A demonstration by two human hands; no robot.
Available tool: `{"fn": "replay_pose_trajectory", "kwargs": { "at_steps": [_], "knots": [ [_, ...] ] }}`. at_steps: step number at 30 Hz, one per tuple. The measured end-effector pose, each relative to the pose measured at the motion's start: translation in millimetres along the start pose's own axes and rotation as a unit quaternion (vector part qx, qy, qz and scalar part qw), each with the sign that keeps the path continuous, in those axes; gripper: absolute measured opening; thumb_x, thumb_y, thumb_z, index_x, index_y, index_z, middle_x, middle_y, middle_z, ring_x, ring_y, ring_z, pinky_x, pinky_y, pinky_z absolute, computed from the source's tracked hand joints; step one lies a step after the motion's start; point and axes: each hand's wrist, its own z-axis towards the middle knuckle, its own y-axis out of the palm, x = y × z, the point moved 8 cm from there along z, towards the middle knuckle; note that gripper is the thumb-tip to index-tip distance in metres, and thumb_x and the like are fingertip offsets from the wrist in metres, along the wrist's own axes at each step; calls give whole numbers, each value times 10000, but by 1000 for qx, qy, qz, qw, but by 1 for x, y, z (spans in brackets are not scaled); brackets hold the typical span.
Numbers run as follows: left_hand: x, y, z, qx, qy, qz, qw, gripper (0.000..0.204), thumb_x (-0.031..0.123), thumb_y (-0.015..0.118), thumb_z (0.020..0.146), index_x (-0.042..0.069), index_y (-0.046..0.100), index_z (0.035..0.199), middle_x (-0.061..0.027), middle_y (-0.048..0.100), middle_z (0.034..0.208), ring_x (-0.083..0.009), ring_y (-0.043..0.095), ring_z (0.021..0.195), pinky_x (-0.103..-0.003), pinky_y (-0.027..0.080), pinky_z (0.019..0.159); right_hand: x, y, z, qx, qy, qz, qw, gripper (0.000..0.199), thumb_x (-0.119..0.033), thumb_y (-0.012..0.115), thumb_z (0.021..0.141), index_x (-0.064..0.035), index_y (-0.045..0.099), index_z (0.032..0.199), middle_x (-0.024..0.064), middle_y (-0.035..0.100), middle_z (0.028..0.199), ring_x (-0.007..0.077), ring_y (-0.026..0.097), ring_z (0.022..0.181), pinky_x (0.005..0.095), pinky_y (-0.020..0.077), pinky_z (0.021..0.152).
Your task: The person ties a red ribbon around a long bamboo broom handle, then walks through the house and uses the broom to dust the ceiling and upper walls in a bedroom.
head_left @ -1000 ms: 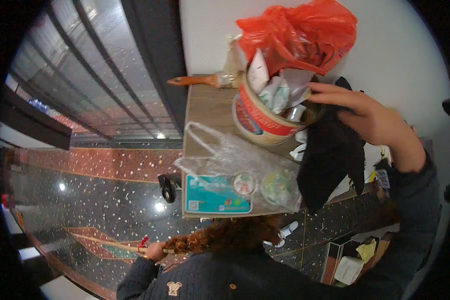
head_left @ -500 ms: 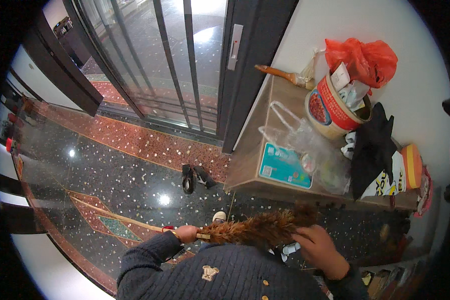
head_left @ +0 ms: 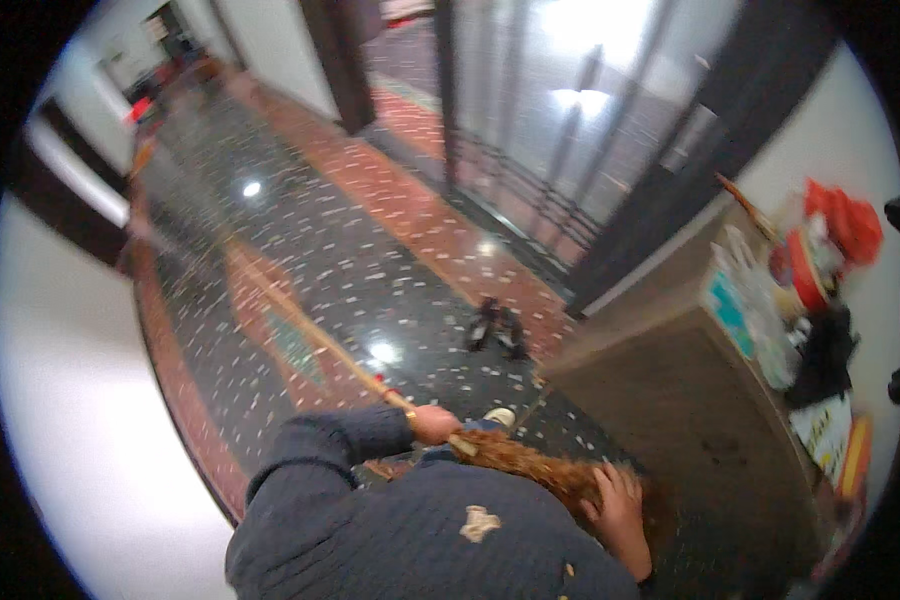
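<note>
A feather duster with brown feathers point(head_left: 530, 459) and a long pale wooden handle point(head_left: 320, 338) lies slantwise across the front of my body. My left hand point(head_left: 436, 424) is closed around the handle just beside the feathers. The handle runs from there up and to the left over the floor. Near the far end of the feathers, my right hand point(head_left: 620, 512) rests with its fingers over them and its thumb on the near side, clasping them loosely. Motion blurs the feather tip, which fades into the dark to the right of that hand.
At right stands a wooden cabinet point(head_left: 660, 390). On it are a red-and-cream bucket point(head_left: 798, 272), a red plastic bag point(head_left: 845, 222), a clear bag point(head_left: 755, 310), black cloth point(head_left: 823, 358) and a brush point(head_left: 746, 203). Black shoes point(head_left: 495, 328) sit on the speckled floor near a glass door point(head_left: 540, 110).
My view has swung left, showing more of the corridor. My right hand has shifted onto the feathers, its fingers now over them. The left hand keeps its hold on the handle.
</note>
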Motion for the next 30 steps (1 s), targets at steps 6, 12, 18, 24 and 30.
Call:
{"fn": "replay_pose_trajectory", "kwargs": {
  "at_steps": [6,12,18,24,30],
  "knots": [
    [7,30,-43,-26,40,-3,999,243,123,568,770,82,626,1002,-162,662,907,-365,622,875,-443,493,747,-7,83,-51,-100,102,-107,984,810,-350,798,618,-106,457,1311,93,490,1298,298,426,1217,462,304,1008],
    [-12,43,-88,8,-2,42,999,210,131,553,780,77,643,962,-159,664,888,-356,633,880,-452,499,750,-45,109,-73,8,54,-109,993,721,-358,771,625,-78,513,1237,93,560,1150,276,512,1062,423,342,931],
    [-50,6,-143,52,-42,101,993,262,114,538,778,114,635,1022,-152,665,876,-352,642,856,-443,507,716,-96,121,-38,52,-4,-130,990,615,-365,739,640,-81,552,1153,91,608,964,275,533,954,434,353,837],
    [-122,-52,-188,122,-34,108,986,261,109,555,748,92,622,1000,-149,649,823,-356,634,790,-479,488,666,-150,119,47,-20,23,-129,991,590,-415,702,709,-101,540,1181,89,605,968,277,537,962,475,364,847],
    [-197,-121,-229,194,-29,143,970,211,112,584,732,105,656,931,-131,662,801,-343,648,805,-462,511,680,-239,97,146,65,-82,-294,950,497,-452,601,810,-132,544,1186,73,628,928,240,567,932,533,390,873]
  ]
}}
